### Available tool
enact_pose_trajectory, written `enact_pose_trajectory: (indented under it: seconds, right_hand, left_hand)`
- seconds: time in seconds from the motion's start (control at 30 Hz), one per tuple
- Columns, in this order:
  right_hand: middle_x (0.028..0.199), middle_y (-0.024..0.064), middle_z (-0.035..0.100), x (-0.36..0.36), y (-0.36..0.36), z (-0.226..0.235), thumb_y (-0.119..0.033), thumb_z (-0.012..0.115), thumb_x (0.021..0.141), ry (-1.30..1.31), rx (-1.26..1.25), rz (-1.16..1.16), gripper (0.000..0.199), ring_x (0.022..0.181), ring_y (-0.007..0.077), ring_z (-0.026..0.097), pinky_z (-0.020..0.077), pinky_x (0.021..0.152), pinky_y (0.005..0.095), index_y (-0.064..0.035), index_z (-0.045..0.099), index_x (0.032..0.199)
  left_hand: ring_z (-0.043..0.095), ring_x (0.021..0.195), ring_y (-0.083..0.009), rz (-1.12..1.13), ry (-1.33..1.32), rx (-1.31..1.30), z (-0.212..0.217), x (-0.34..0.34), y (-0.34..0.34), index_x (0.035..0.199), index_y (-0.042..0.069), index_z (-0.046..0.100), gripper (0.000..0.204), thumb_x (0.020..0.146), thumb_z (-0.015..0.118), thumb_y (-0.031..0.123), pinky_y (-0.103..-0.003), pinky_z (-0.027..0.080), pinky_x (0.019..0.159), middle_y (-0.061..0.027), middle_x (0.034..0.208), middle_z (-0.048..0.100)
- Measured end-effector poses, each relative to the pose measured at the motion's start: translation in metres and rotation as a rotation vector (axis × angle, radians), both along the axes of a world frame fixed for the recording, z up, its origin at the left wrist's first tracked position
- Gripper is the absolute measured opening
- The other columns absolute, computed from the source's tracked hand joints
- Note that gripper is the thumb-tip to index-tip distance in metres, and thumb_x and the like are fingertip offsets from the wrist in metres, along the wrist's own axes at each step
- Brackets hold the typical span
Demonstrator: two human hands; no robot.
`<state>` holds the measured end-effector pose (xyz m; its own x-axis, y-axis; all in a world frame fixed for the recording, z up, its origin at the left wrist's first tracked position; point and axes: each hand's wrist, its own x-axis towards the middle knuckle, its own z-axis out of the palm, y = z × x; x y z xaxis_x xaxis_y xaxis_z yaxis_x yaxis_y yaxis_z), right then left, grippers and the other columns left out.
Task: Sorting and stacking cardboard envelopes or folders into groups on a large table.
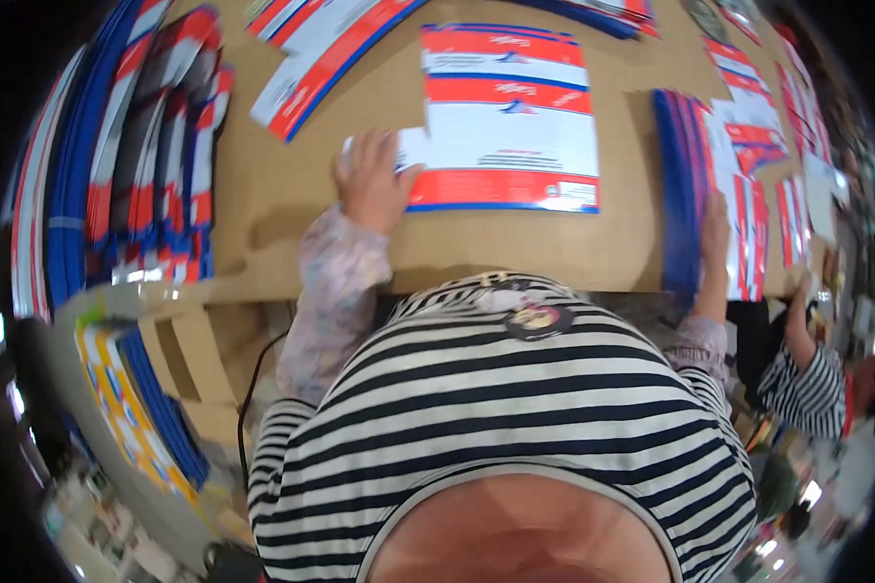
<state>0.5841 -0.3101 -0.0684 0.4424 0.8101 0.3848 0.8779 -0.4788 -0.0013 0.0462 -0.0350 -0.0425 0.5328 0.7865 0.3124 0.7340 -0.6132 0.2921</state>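
Note:
A flat carton (pixel 511 136), printed in white, red and blue, lies on the brown table in front of me. My left hand (pixel 374 180) rests at its left edge, fingers stretched over a small white flap (pixel 412 148). On the right, a stack of folded cartons (pixel 682 185) shows blue edges and stands close to the table's front edge. Against that stack's right side is my right hand (pixel 716 233), smeared by motion. Its fingers are partly hidden, so I cannot tell whether it grips any cartons.
Several bundles of folded cartons (pixel 156 146) stand along the table's left side. More flat cartons (pixel 326 63) lie at the far side. Beyond my right arm is a person (pixel 809 384) in a striped top. Yellow and blue cartons (pixel 131 408) stand below the table at left.

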Motion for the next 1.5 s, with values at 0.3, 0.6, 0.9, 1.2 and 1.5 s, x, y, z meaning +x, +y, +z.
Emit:
enact_pose_trajectory:
  seconds: [0.3,0.6,0.9,1.2,1.5]
  right_hand:
    - [0.146,0.0149,0.035,-0.23,0.149,0.09,-0.027,0.077,0.072,0.409,-0.118,0.649,0.082,0.134,0.0316,0.033,0.0259,0.111,0.0408,-0.0086,0.037,0.141]
    - [0.148,0.0154,0.029,-0.318,0.18,0.034,-0.052,0.061,0.079,0.264,-0.326,0.938,0.085,0.138,0.0309,0.026,0.0211,0.11,0.0546,-0.002,0.031,0.141]
    - [0.148,0.0121,0.03,-0.326,0.186,0.047,-0.055,0.064,0.075,0.194,-0.371,0.876,0.088,0.136,0.0291,0.03,0.0262,0.109,0.0512,-0.0146,0.03,0.145]
    - [0.125,0.0089,0.046,-0.327,0.197,0.053,-0.051,0.076,0.065,0.226,-0.405,0.871,0.078,0.117,0.0248,0.043,0.0373,0.091,0.0473,-0.0157,0.047,0.128]
    - [0.122,0.006,0.047,-0.332,0.203,0.061,-0.049,0.079,0.06,0.24,-0.433,0.832,0.077,0.115,0.0234,0.044,0.0361,0.09,0.0473,-0.0162,0.049,0.123]
  left_hand:
    - [0.045,0.112,-0.0275,-0.006,-0.068,0.013,-0.006,-0.008,-0.002,0.116,0.009,0.06,0.041,0.081,0.066,0.03,-0.044,0.028,0.098,-0.0093,0.113,0.052]
    - [0.046,0.105,-0.0257,-0.04,-0.048,0.028,0.0,-0.005,0.004,0.108,0.014,0.065,0.037,0.079,0.068,0.036,-0.043,0.03,0.093,-0.0084,0.105,0.052]
    - [0.047,0.104,-0.0254,-0.055,-0.046,0.035,-0.002,-0.005,0.007,0.11,0.015,0.065,0.037,0.08,0.068,0.035,-0.043,0.03,0.092,-0.0079,0.104,0.052]
    - [0.047,0.104,-0.0265,-0.032,-0.072,0.055,-0.001,-0.004,0.005,0.108,0.014,0.064,0.035,0.078,0.069,0.032,-0.044,0.03,0.093,-0.0083,0.104,0.052]
    - [0.047,0.103,-0.0263,-0.028,-0.089,0.031,-0.002,-0.006,0.007,0.108,0.013,0.063,0.036,0.077,0.07,0.03,-0.043,0.031,0.092,-0.0083,0.104,0.052]
